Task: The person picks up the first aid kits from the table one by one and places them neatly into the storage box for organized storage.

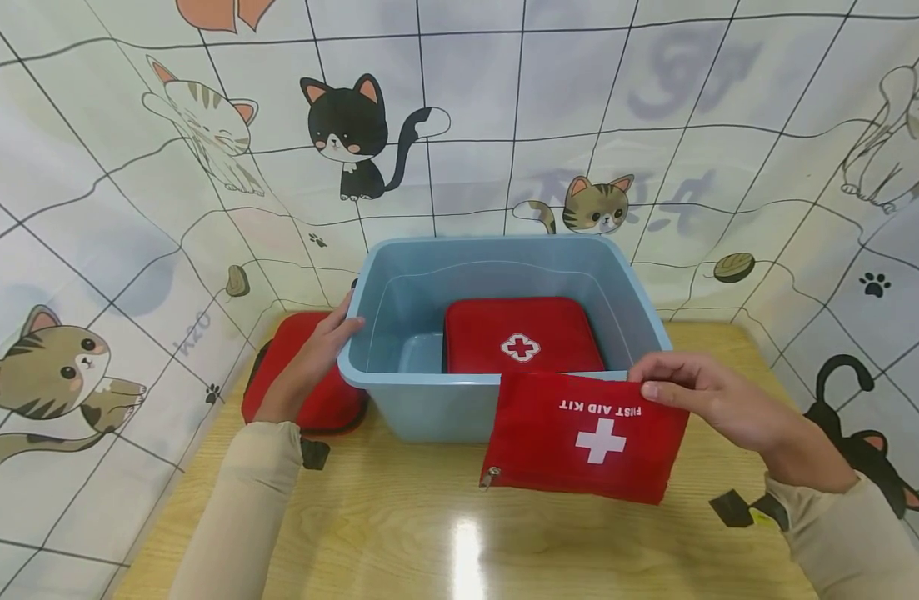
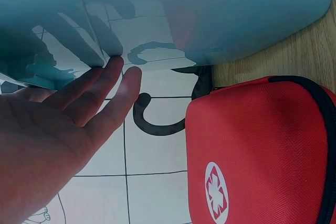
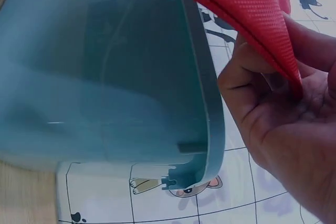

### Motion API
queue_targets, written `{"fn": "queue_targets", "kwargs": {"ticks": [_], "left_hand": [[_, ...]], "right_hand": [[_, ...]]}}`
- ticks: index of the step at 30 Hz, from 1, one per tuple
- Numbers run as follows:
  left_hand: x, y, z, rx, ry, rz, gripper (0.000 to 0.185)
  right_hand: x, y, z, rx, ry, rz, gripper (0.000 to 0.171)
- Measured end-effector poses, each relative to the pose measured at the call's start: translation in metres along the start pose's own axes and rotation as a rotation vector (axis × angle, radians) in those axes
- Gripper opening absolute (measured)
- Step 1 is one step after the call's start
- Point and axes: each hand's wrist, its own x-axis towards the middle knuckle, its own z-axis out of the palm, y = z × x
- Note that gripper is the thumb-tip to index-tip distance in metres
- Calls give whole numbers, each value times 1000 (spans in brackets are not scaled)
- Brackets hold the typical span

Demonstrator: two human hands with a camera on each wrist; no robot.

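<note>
My left hand (image 1: 320,350) holds the left rim of a light blue plastic bin (image 1: 422,412), thumb over the edge. In the left wrist view its fingers (image 2: 97,95) lie fairly straight against the outer wall. My right hand (image 1: 702,396) pinches a flat red first aid pouch (image 1: 549,450) by a corner, between thumb and fingers. The pouch hangs in front of the bin's near wall, its white lettering upside down and a zipper pull at the lower left. Inside the bin lies a red first aid case (image 1: 474,333) with a white-outlined cross badge.
Another red case (image 2: 252,140) with black trim and a white emblem lies left of the bin, under my left forearm in the head view. Dark patches (image 1: 731,508) mark the wooden table (image 1: 384,533). A cat-print cloth (image 1: 474,100) hangs behind and along both sides.
</note>
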Motion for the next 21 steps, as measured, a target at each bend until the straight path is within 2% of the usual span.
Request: {"fn": "queue_targets", "kwargs": {"ticks": [7, 12, 21], "left_hand": [[0, -1, 1, 11, 1, 4, 71], [0, -1, 0, 5, -11, 11, 68], [-1, 0, -1, 2, -13, 3, 66]], "right_hand": [[3, -3, -2, 16, 69, -55, 27], [9, -4, -3, 108, 87, -99, 30], [17, -9, -6, 175, 199, -109, 30]]}}
